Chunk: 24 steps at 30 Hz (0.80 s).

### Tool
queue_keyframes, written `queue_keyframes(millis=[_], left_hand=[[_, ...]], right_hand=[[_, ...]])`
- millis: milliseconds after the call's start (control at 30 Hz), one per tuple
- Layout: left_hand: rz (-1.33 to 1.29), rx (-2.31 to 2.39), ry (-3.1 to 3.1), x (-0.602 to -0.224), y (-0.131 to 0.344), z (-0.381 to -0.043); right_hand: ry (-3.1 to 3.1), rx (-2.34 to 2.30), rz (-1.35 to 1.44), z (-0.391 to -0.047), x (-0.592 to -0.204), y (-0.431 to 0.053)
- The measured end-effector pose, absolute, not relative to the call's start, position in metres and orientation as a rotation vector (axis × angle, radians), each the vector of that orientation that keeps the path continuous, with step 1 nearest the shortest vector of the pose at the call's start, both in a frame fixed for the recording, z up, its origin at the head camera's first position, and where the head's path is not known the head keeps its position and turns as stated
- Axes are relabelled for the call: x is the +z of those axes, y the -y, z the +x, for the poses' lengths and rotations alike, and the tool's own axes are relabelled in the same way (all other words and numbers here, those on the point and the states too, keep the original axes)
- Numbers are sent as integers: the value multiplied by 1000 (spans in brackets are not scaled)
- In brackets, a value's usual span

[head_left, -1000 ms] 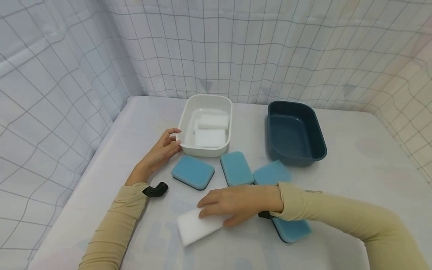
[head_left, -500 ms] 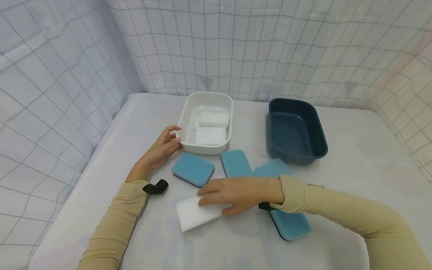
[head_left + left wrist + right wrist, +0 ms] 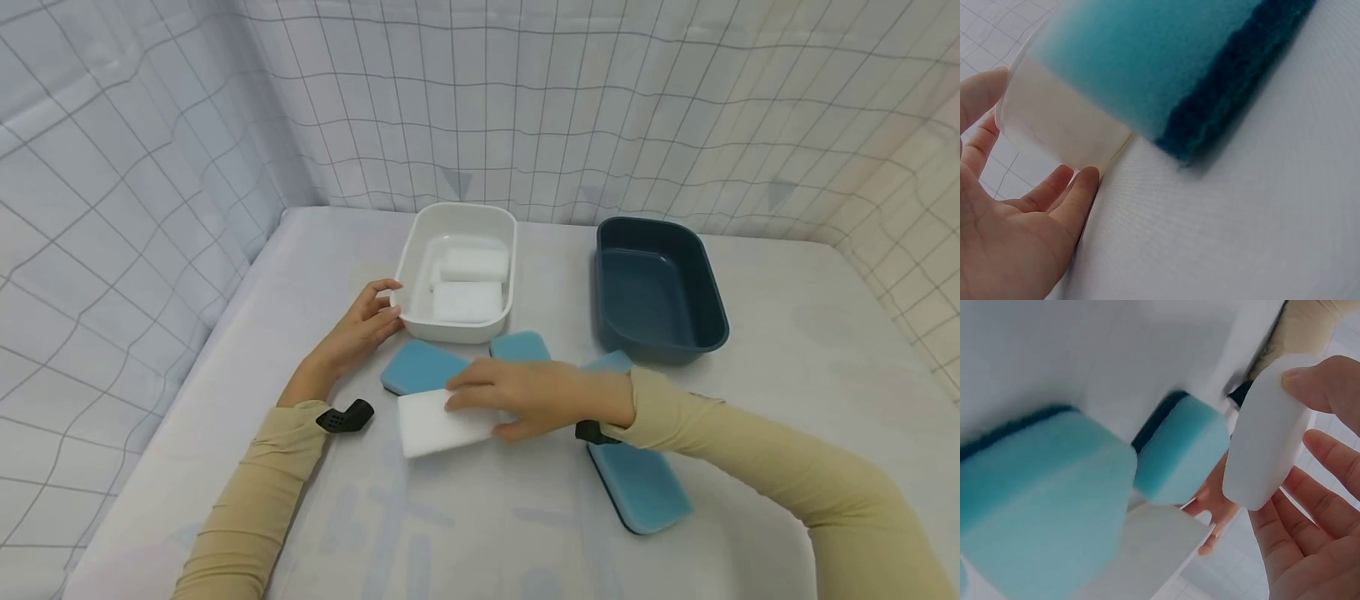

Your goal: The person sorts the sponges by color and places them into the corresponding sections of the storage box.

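Note:
In the head view, a white sponge block (image 3: 444, 422) is held near the middle of the table by my right hand (image 3: 536, 392), slightly tilted. The right wrist view has this white sponge (image 3: 1269, 434) between the thumb and the other fingers. My left hand (image 3: 360, 329) touches the outside of the white tub (image 3: 450, 333) at its front left; the left wrist view has the fingertips (image 3: 1088, 178) against the wall. Inside that tub lie white sponges (image 3: 468, 302). Just below it are a blue sponge (image 3: 418, 367) and another blue sponge (image 3: 520, 345), both partly covered.
A dark blue tub (image 3: 660, 350) stands at the back right. Beneath the right forearm lies a blue sponge (image 3: 641, 492) with a dark underside, and one more blue sponge (image 3: 611, 362) pokes out above the wrist. Grid-patterned curtains (image 3: 480, 108) border the table.
My right hand has moved the white sponge away from me, up toward the blue sponges, and it now overlaps one of them in view. The left hand stays at the white tub.

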<state>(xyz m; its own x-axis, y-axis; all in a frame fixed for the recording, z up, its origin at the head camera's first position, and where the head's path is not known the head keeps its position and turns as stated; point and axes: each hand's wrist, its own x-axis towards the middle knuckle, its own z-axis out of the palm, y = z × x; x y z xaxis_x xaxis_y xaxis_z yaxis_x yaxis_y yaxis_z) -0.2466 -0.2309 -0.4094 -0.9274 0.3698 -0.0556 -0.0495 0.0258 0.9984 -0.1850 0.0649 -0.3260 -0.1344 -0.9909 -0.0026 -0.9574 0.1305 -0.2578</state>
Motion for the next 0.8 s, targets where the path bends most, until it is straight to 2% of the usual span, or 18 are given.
queue_keyframes(millis=[800], left_hand=[[278, 1955, -2025, -408, 230, -246]], right_hand=[[-2391, -368, -1891, -225, -316, -69]])
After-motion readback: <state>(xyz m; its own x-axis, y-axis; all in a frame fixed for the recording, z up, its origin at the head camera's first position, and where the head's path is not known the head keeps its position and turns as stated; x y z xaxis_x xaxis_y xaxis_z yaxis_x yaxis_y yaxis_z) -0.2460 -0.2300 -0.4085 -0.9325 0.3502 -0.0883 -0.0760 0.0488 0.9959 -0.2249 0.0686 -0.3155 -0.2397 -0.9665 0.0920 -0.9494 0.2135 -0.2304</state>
